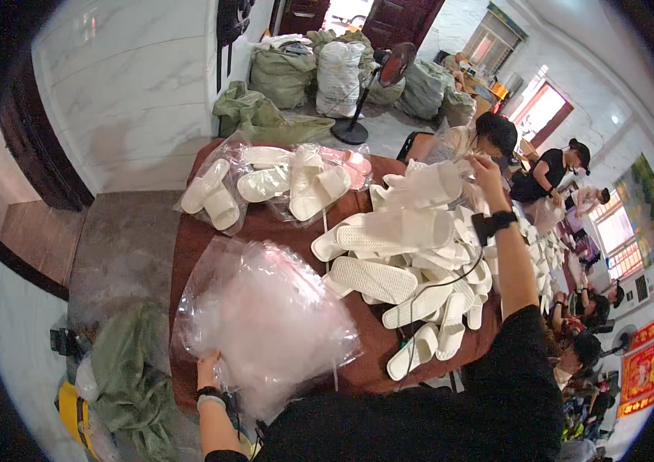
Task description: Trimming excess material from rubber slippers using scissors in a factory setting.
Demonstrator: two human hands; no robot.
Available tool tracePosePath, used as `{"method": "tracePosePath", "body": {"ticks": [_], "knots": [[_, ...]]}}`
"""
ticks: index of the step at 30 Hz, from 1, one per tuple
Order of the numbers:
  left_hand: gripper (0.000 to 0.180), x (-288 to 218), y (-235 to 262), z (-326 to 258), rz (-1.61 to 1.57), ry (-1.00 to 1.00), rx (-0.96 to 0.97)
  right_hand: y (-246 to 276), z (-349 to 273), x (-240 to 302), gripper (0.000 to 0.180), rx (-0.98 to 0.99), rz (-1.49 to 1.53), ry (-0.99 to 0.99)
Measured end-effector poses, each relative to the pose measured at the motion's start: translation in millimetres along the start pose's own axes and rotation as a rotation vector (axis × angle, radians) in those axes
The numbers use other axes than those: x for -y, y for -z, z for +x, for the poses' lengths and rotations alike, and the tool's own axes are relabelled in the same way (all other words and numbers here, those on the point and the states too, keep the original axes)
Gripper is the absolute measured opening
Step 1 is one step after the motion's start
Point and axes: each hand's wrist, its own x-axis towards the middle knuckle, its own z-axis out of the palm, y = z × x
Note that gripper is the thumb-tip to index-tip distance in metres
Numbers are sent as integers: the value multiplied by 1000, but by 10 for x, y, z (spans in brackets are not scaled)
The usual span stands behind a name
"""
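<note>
Stack of clear plastic bags [265, 323] lies at the near table edge; left hand [207, 371] pinches its lower corner. Right hand [485, 171] grips a white slipper [427, 185] raised over the slipper pile [412, 269]. Judged step: bagging a slipper; next calls for separating one bag and opening it.

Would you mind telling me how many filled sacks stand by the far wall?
4 sacks show: a green sack at the left, a white sack beside it, and two green sacks right of the fan; more may be hidden behind.
</note>
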Motion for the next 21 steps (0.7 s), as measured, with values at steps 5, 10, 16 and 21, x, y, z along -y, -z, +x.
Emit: {"method": "tracePosePath", "body": {"ticks": [5,10,16,21], "knots": [[50,29,91,7,35,57,-15,643,269,156,21,-108,185,104],[47,-18,-180,86,-58,31,157,1949,585,205,21,-247,69,145],[34,73,163,59,-57,4,124,1390,327,739,20,-528,221,211],[26,-213,-136,-263,-63,-201,160,457,-771,1665,28,32,-2,368]]}}
